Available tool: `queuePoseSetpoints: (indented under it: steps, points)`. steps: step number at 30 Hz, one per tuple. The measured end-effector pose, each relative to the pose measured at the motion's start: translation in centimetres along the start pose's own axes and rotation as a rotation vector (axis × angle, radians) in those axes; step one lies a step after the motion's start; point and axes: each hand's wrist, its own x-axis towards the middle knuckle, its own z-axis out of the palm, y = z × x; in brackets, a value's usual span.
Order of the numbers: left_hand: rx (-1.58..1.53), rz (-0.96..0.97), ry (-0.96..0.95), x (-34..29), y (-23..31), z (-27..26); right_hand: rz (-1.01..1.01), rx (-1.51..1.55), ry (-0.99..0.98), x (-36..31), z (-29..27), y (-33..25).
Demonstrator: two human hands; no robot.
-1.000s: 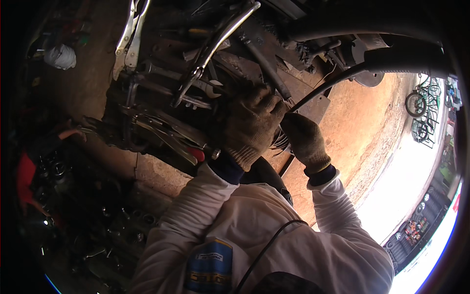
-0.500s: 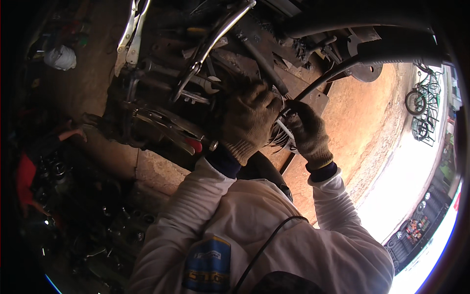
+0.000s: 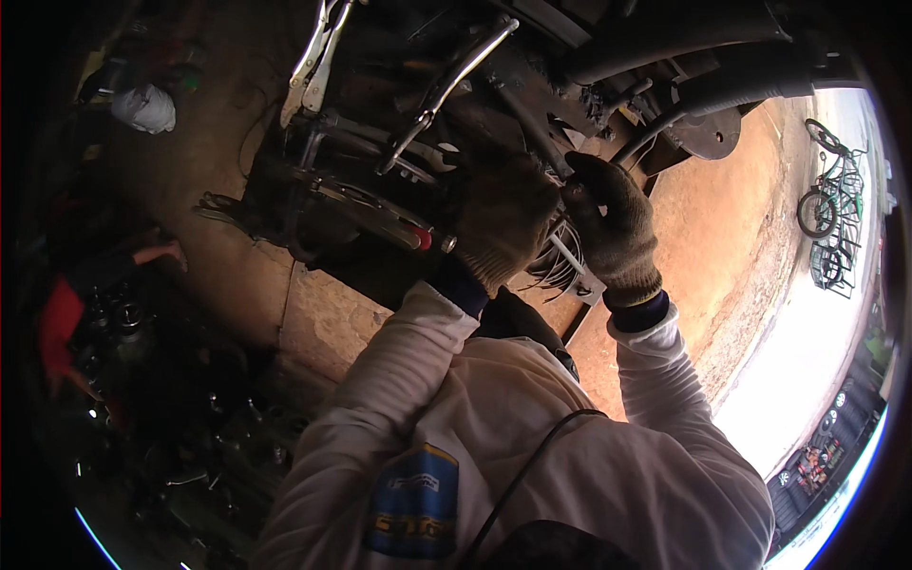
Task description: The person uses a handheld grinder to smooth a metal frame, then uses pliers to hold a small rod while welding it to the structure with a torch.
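Both my hands wear brown knitted work gloves and meet at a cluttered dark metal bench. My left hand [image 3: 505, 217] is closed with its fingers curled; whatever it grips is hidden in shadow. Beside it, my right hand [image 3: 616, 228] is bent into a pinch, thumb and fingertips close to the left fingers. What lies between the fingertips is too dark to make out. Just below and between the hands, a bundle of thin wire-like rods [image 3: 549, 274] fans out, with a pale straight rod [image 3: 568, 253] next to it.
Locking pliers [image 3: 315, 71] and a long-handled clamp [image 3: 451, 90] stand at the bench, with an open-ended wrench [image 3: 443, 157] nearby. Dark tubes [image 3: 679, 43] cross the upper right. A person in red [image 3: 62, 318] is at far left. Cycles [image 3: 828, 214] stand outside at right.
The view has shifted, so the bench and tools sit further right. My right hand has lifted its fingers slightly upward, and more of the thin rods shows beneath it.
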Motion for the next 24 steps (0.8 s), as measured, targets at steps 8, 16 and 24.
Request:
queuePoseSetpoints:
  steps: [8,16,24]
  points:
    - [0.134,-0.065,-0.249,-1.4,0.4,0.5,0.203,-0.043,0.140,-3.9,-3.3,3.3]
    - [0.027,0.018,-0.193,0.3,0.2,0.6,0.265,-0.582,-0.032,-13.7,-4.0,16.8]
    - [0.040,0.067,-0.241,1.1,0.7,0.1,0.821,-0.549,-0.342,-14.7,5.4,23.5]
